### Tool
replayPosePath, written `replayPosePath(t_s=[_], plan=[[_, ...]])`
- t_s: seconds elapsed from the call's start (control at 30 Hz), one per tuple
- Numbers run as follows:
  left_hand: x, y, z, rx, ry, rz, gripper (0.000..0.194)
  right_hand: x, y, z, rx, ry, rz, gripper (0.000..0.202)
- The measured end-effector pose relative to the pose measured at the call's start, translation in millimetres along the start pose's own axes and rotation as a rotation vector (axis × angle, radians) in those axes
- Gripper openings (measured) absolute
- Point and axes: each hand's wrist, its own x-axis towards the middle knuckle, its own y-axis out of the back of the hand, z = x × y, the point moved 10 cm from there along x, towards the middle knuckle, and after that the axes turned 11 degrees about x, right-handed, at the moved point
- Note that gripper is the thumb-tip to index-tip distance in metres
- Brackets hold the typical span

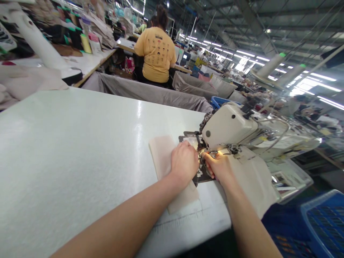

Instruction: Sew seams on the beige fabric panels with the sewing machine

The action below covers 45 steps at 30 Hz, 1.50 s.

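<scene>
A sewing machine (228, 125) stands at the right of the white table, its lamp lighting the needle area. My left hand (185, 161) lies on a folded pale beige fabric piece (161, 154), just left of the presser foot. Its fingers are curled in at the fabric's edge, the tips mostly hidden. Close by on the right, my right hand (219, 166) is pinched with thumb and forefinger under the machine head, by the needle. Whatever lies in that pinch is too small to make out. Another pale fabric piece (251, 179) lies under the machine arm, right of my right wrist.
The white table (80, 154) stretches left, with printed ruler marks near its front edge. Blue plastic crate (322, 218) stands low at right. Grey cloth bins (145, 93) line the far edge. A person in a yellow shirt (157, 53) sits ahead. Thread cones (271, 66) rise behind the machine.
</scene>
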Motion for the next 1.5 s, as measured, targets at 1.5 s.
replayPosePath(t_s=[1.5], plan=[[3.3, -1.6, -3.6, -0.03, 0.013, -0.019, 0.023, -5.4, -1.6, -10.1, 0.044, 0.033, -0.006, 0.026]])
